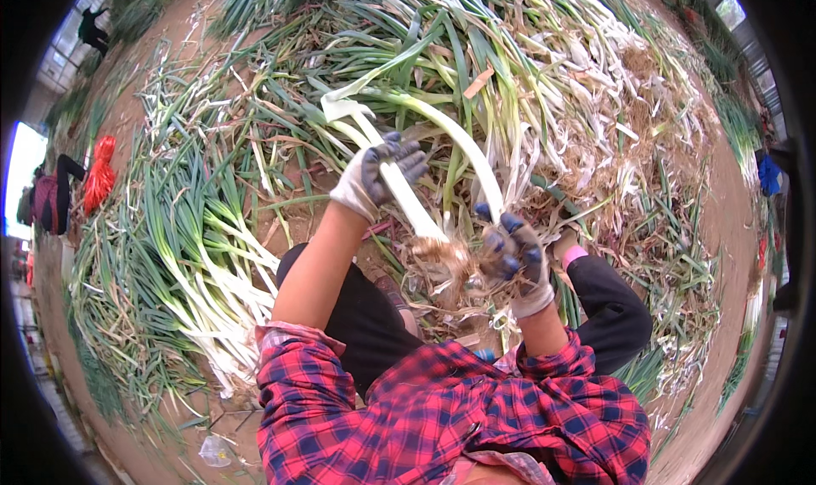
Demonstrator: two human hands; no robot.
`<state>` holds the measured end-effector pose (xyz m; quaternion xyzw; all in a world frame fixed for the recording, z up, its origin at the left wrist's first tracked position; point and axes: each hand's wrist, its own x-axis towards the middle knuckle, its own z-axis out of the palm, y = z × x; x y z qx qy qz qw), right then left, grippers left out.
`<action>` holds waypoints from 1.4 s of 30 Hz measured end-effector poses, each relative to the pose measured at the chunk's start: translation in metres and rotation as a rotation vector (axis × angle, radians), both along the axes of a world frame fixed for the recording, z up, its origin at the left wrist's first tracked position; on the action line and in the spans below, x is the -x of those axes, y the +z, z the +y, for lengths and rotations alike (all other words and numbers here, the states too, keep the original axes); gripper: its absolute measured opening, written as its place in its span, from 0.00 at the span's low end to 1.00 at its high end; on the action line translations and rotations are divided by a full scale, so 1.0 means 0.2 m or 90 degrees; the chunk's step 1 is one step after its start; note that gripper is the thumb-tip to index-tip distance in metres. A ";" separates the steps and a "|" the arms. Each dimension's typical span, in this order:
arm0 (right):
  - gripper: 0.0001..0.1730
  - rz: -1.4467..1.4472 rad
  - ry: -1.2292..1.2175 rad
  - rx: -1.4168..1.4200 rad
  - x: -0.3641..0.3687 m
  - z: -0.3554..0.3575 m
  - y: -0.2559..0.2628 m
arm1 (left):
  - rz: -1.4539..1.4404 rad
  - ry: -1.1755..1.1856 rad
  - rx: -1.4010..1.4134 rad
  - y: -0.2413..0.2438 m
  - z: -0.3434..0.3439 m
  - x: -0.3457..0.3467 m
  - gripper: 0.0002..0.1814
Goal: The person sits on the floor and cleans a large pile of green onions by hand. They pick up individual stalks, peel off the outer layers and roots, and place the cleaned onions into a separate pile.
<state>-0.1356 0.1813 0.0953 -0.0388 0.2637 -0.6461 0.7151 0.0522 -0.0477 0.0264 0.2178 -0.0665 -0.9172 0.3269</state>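
Note:
Both of my hands wear pale work gloves with dark, worn palms and fingers. My left hand [386,171] holds a green onion [408,198] by its white shank, the rooty end pointing down and right. In my right hand [515,252] is the root end of another green onion [468,147], whose white stem arches up and to the left. The roots of the left one hang just beside my right fingers. Beyond my hands lies a large heap of green onions [497,58] with leaves, dry skins and roots. Cleaner, white-shanked onions [210,262] lie fanned out at my left.
Leaf scraps [127,319] cover the ground at the left. A red plastic bundle [101,176] lies at the far left, near a person [48,195]. Another person [94,29] stands at the upper left. A clear plastic bag [215,451] lies at the lower left.

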 end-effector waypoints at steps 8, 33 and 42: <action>0.30 0.529 0.190 -0.008 -0.34 0.14 -0.10 | -0.017 -0.053 0.177 0.17 0.47 -0.08 0.33; 0.20 0.791 0.381 0.089 0.00 0.04 -0.64 | -1.401 0.093 0.383 0.55 1.46 -2.25 0.30; 0.19 0.721 0.057 -0.107 0.55 -0.23 -0.84 | -1.282 0.353 0.168 0.00 1.40 -3.07 0.17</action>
